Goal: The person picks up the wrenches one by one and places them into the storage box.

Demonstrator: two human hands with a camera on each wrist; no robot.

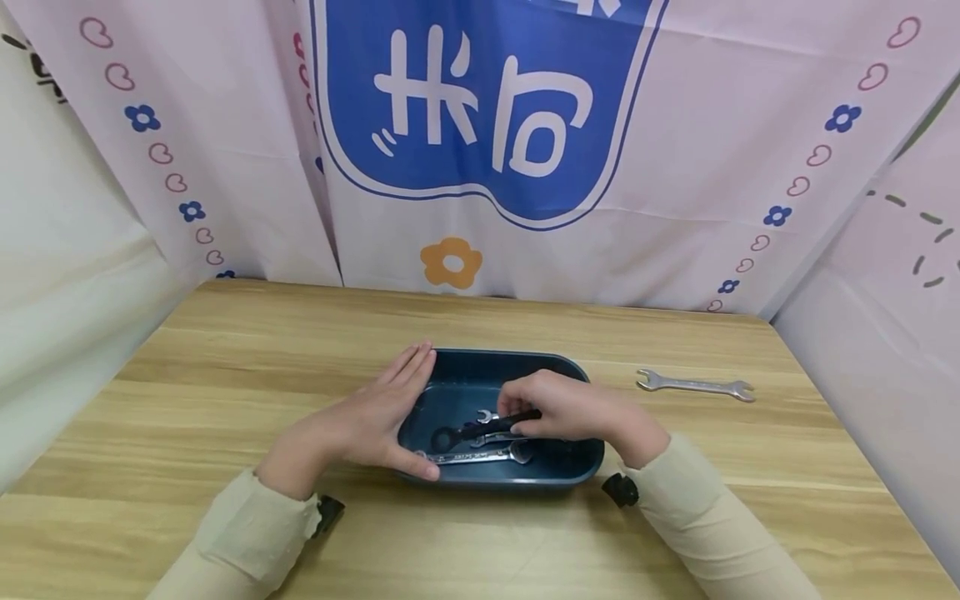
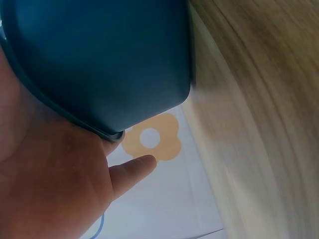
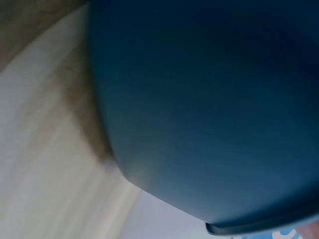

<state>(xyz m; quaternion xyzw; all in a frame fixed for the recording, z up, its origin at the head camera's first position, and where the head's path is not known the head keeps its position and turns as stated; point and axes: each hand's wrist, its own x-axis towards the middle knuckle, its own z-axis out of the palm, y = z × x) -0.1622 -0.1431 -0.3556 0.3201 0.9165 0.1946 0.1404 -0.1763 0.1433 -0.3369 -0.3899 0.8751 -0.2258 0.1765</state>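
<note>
A dark blue-green plastic box (image 1: 517, 482) stands on the table with several wrenches inside. My left hand (image 1: 367, 425) rests on its left rim, fingers straight along the far side and thumb at the near rim. Over the inside of the box, my right hand (image 1: 558, 406) pinches a black wrench (image 1: 476, 430), whose ring end points left. Beneath it lie a long silver wrench (image 1: 480, 457) and other silver ones, partly covered by the black wrench and fingers. The box's outer wall (image 2: 109, 59) fills much of the left wrist view; the right wrist view shows mostly its wall (image 3: 199, 124) too.
To the right of the box, a silver double open-ended wrench (image 1: 696, 385) lies on the wood-grain table (image 1: 247, 358). A printed cloth (image 1: 390, 242) hangs behind the table, and pale cloth borders both sides.
</note>
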